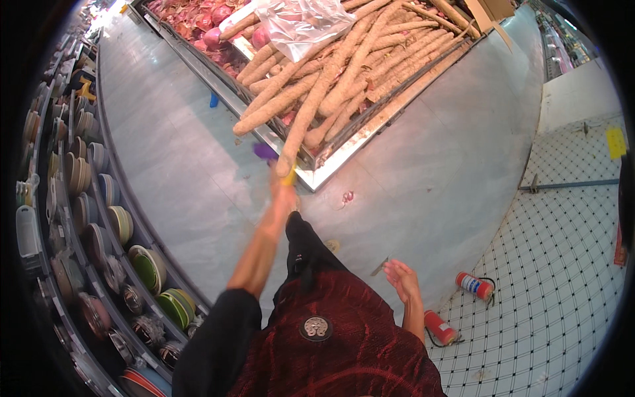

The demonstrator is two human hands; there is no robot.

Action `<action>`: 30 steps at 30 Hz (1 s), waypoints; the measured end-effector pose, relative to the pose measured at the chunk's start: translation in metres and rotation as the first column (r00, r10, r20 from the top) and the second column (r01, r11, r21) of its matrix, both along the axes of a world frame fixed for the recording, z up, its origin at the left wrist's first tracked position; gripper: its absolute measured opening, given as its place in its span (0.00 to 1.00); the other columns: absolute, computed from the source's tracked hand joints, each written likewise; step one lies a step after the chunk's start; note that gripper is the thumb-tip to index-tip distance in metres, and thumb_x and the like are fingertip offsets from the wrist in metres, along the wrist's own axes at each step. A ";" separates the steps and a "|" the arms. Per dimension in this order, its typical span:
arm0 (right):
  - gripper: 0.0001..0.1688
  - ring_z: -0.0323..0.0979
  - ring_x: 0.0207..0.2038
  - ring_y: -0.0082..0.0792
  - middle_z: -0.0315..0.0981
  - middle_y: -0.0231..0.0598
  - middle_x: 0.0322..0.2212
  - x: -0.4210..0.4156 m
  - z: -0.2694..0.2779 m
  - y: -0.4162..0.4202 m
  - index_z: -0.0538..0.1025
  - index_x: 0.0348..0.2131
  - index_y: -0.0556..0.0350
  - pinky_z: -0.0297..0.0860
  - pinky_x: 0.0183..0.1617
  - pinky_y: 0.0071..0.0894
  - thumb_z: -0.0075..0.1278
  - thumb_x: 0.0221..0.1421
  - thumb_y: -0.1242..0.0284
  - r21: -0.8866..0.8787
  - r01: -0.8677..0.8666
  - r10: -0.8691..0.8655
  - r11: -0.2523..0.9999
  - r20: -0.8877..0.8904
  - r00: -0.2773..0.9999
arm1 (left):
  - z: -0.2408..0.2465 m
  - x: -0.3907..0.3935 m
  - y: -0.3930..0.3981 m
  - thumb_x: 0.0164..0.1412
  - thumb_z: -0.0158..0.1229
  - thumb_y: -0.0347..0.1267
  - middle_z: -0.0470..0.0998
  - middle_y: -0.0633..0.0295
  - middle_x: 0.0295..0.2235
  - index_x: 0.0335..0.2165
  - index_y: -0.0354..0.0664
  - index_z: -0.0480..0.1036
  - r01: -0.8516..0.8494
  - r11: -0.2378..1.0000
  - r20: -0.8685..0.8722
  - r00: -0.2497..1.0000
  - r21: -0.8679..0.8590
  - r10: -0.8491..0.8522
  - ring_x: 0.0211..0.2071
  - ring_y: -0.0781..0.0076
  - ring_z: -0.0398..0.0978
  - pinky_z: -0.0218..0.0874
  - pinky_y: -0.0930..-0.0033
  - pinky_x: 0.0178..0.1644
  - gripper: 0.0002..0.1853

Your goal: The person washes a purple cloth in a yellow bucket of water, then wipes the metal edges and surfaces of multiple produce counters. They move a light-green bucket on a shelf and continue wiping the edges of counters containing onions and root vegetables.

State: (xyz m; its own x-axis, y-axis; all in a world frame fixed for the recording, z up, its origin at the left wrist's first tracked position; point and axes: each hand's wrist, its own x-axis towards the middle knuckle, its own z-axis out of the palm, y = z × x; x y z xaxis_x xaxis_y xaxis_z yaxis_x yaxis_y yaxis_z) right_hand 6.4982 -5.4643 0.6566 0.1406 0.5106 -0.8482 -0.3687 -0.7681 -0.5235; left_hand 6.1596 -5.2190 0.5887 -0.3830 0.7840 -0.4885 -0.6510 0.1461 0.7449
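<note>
My left hand (281, 189) reaches forward to the front corner of the produce stand (317, 176). A blurred purple-and-yellow object (265, 151) is in its grip; what it is I cannot make out. The tip of a long Chinese yam (300, 124) overhangs the corner and hides part of the hand. More yams (357, 64) lie piled in the bin, with a clear plastic bag (302, 25) over some of them. Low at my right side, my right hand (403, 279) is held with its fingers extended and nothing in it.
Red onions (208, 30) fill the bin's left part. Shelves of bowls (119, 223) run along the left. A small red onion (348, 196) and a blue object (214, 99) lie on the floor. Two fire extinguishers (475, 285) lie at right. A cardboard piece (488, 20) stands at the far corner.
</note>
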 end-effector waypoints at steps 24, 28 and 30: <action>0.23 0.71 0.39 0.30 0.72 0.41 0.40 -0.127 0.109 0.230 0.67 0.48 0.64 0.66 0.44 0.28 0.47 0.56 0.69 0.435 -0.304 0.076 0.848 0.467 0.881 | 0.044 -0.173 0.183 0.63 0.40 0.47 0.63 0.57 0.50 0.53 0.37 0.57 -0.084 0.985 -0.166 0.980 0.152 0.109 0.48 0.63 0.63 0.54 0.63 0.54 0.28; 0.41 0.64 0.41 0.42 0.65 0.52 0.41 -0.198 0.187 0.306 0.61 0.52 0.65 0.60 0.46 0.38 0.55 0.45 0.58 0.153 -0.716 0.103 0.681 0.948 0.301 | 0.052 -0.138 0.136 0.65 0.38 0.42 0.62 0.52 0.50 0.53 0.35 0.55 0.011 0.994 -0.436 0.899 0.108 0.037 0.49 0.63 0.62 0.54 0.63 0.53 0.26; 0.46 0.62 0.41 0.46 0.62 0.53 0.42 -0.209 0.189 0.306 0.59 0.54 0.62 0.57 0.47 0.42 0.57 0.42 0.55 0.002 -0.759 -0.011 0.651 1.000 -0.007 | 0.018 -0.103 0.094 0.64 0.41 0.44 0.61 0.51 0.50 0.52 0.35 0.56 -0.083 0.984 0.164 0.985 0.159 0.057 0.49 0.62 0.62 0.52 0.62 0.54 0.27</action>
